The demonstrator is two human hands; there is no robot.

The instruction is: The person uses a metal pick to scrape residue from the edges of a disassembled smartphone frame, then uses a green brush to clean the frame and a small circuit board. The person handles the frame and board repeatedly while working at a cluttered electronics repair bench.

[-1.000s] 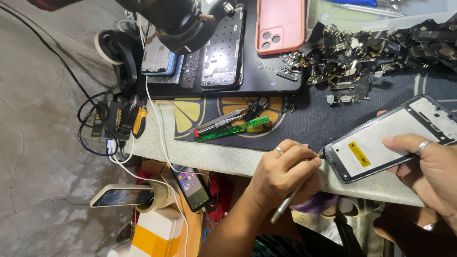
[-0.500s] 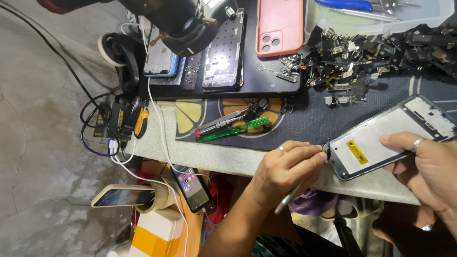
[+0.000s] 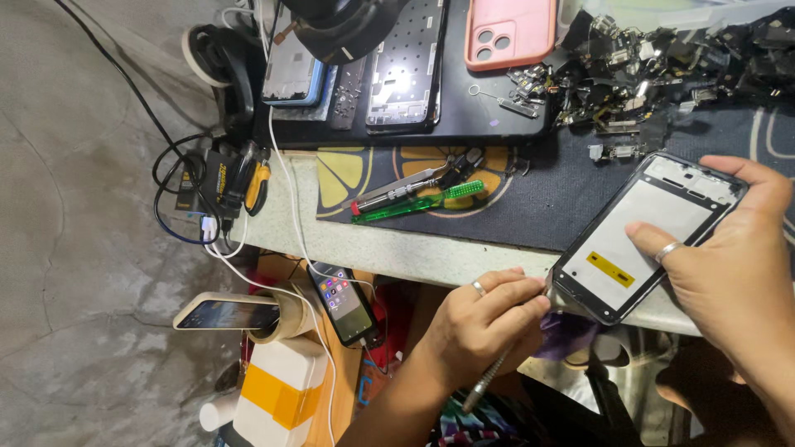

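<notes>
At the near table edge, the left hand (image 3: 484, 327) grips a metal tool (image 3: 497, 372), its tip now brought against the phone frame (image 3: 642, 236) corner. The right hand (image 3: 729, 265) grasps the frame, tilted slightly closer than before; prying appears under way.

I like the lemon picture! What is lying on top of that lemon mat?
On the lemon mat lie a green-handled screwdriver and a silver tool. A dark tray hides its top edge.

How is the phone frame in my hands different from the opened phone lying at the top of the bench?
The phone frame is held tilted off the bench edge by the right hand, while the left hand works a metal tool at its corner; the opened phone lies flat, untouched. The held one shows a pale panel with a yellow sticker; the other shows dark metal with holes. Both are stripped, rectangular and dark-rimmed.
</notes>
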